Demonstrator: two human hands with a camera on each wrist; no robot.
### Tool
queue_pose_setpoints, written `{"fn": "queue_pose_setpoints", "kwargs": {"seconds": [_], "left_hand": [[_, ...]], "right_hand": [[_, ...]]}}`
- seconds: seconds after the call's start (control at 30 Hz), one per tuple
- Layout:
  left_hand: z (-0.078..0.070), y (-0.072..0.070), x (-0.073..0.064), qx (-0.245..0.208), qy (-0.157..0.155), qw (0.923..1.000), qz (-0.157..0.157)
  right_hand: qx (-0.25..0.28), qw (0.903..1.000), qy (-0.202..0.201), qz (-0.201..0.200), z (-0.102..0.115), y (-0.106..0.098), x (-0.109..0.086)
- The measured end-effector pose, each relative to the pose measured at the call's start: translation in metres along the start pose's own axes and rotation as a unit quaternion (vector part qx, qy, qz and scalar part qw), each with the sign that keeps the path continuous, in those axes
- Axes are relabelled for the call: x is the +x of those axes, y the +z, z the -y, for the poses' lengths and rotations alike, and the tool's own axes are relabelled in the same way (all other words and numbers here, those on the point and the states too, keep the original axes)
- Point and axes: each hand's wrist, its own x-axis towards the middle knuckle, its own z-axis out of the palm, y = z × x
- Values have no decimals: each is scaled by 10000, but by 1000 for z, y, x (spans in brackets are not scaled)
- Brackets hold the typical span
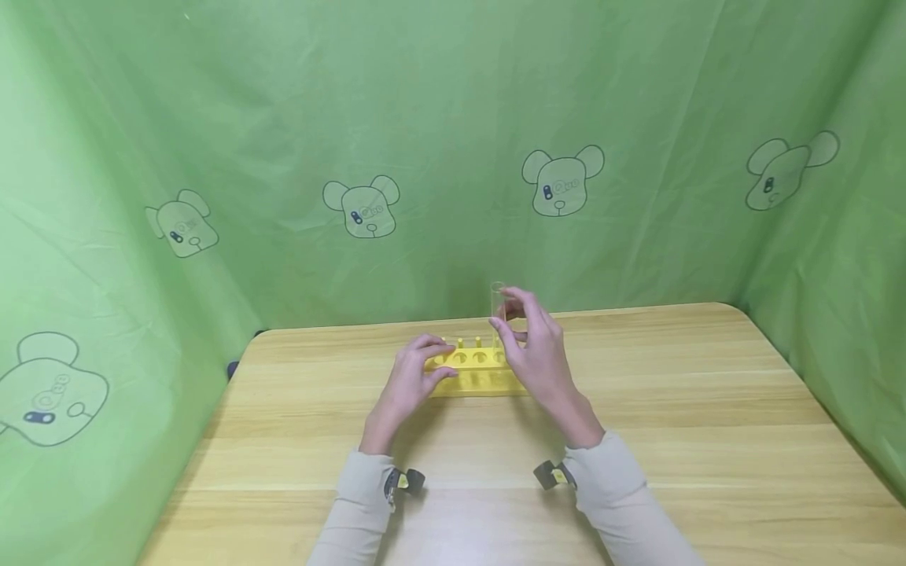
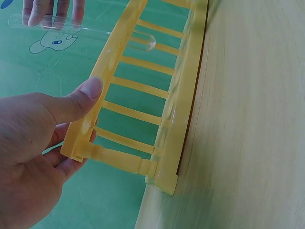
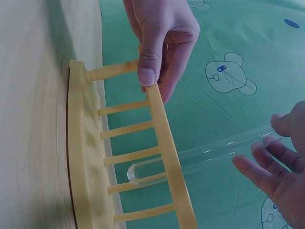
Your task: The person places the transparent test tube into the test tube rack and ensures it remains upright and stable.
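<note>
A yellow test tube rack [image 1: 470, 381] stands on the wooden table, with a row of round holes in its top bar and pegs along its back. My left hand [image 1: 409, 376] grips the left end of that top bar, the thumb [image 2: 90, 89] on its near side. In my right hand [image 1: 535, 342] a clear glass test tube [image 1: 498, 303] is pinched near its upper part. The tube passes through a hole toward the rack's right; its rounded bottom [image 3: 136, 174] hangs below the top bar, apart from the base [image 3: 78, 143].
The wooden table [image 1: 672, 440] extends around the rack. Behind and at both sides hangs a green cloth [image 1: 453, 118] printed with bear heads. Each wrist carries a small dark camera [image 1: 546, 475] on a strap over a light sleeve [image 1: 609, 479].
</note>
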Motion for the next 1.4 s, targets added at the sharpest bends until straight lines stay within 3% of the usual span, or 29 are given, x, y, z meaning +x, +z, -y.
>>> {"fn": "queue_pose_setpoints", "kwargs": {"seconds": [1.4], "left_hand": [[3, 2, 0, -65, 26, 10000, -25]], "right_hand": [[26, 9998, 154, -119, -7, 5, -11]]}}
